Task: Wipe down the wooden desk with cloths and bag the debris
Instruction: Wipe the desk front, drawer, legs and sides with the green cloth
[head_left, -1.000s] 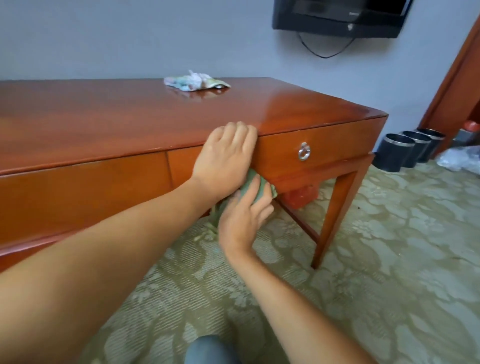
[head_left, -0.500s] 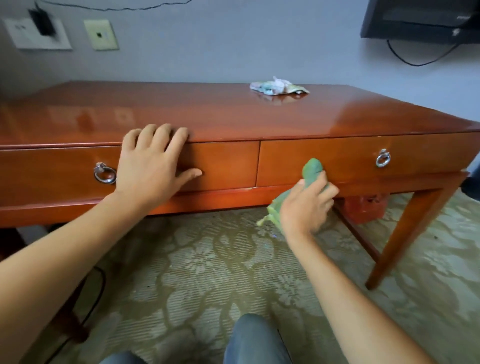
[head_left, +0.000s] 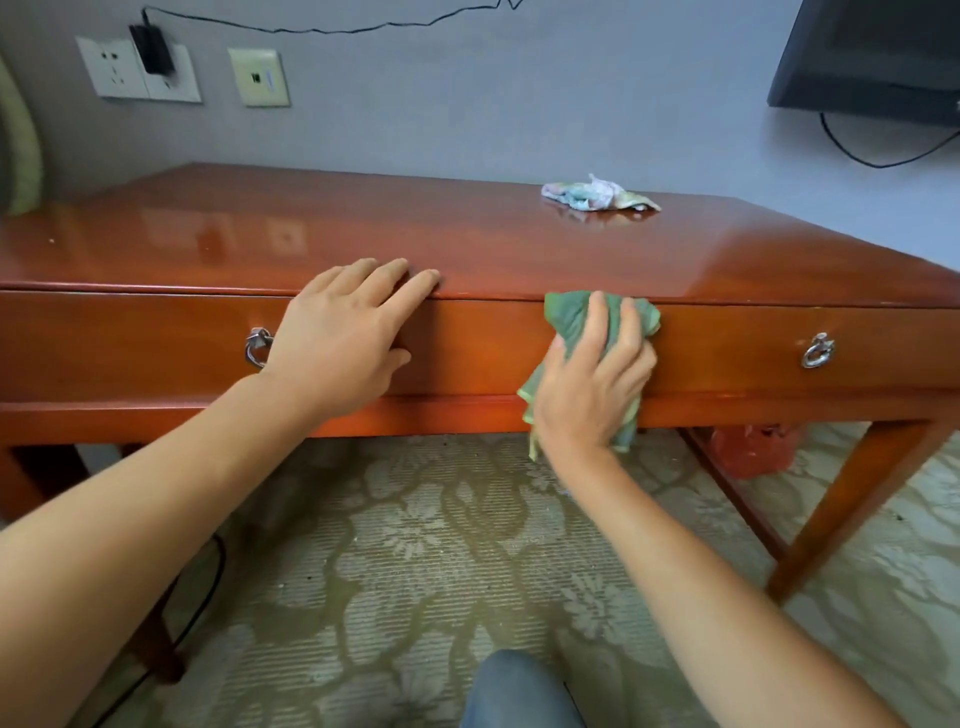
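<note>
A glossy red-brown wooden desk (head_left: 467, 244) with two front drawers fills the view. My right hand (head_left: 592, 384) presses a green cloth (head_left: 569, 317) flat against the drawer front, just under the top edge, with fingers spread over it. My left hand (head_left: 343, 338) rests open on the left drawer front, fingertips over the desk's front edge, beside a metal ring pull (head_left: 258, 347). A second, crumpled pale patterned cloth (head_left: 597, 195) lies on the desk top at the back right.
Another ring pull (head_left: 818, 352) sits on the right drawer. A red plastic bag (head_left: 750, 449) lies on the patterned carpet under the desk's right side. Wall sockets (head_left: 137, 70) with a plugged charger are at upper left, and a wall-mounted screen (head_left: 872, 57) at upper right.
My right hand has carried the green cloth up from the lower rail to the top of the drawer front. My left hand has slid to the right along the front edge.
</note>
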